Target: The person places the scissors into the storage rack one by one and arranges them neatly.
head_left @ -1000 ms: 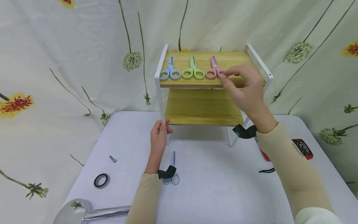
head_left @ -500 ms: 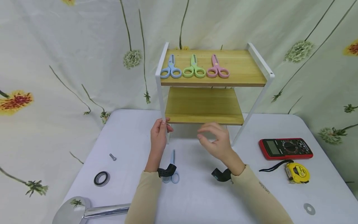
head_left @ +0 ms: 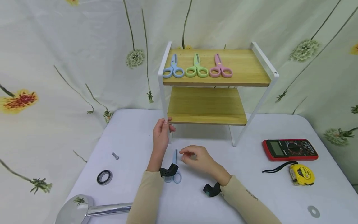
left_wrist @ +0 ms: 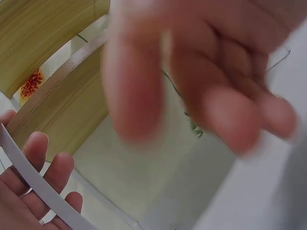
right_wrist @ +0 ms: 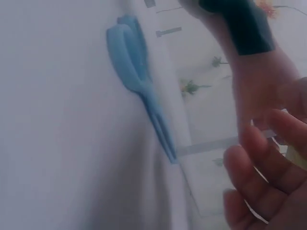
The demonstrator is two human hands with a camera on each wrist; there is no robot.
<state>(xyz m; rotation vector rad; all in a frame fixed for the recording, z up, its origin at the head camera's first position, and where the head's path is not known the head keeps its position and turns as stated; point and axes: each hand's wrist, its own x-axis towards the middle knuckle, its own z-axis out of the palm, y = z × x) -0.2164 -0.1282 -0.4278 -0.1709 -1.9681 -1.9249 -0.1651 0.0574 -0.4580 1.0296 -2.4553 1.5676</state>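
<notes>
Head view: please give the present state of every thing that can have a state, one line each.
Left hand: grips the white front leg of the shelf rack.
Right hand: fingers loosely curled, holds nothing, beside the light blue scissors on the table.
Light blue scissors on the table: closed, flat.
Three scissors on the top shelf: closed, side by side.
Red multimeter: display blank.
Yellow tape measure: retracted.

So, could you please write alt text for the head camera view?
A right hand reaches toward blue scissors lying on a white table, while the left hand grips the white leg of a two-tier wooden shelf. Three scissors lie on the top tier.
</notes>
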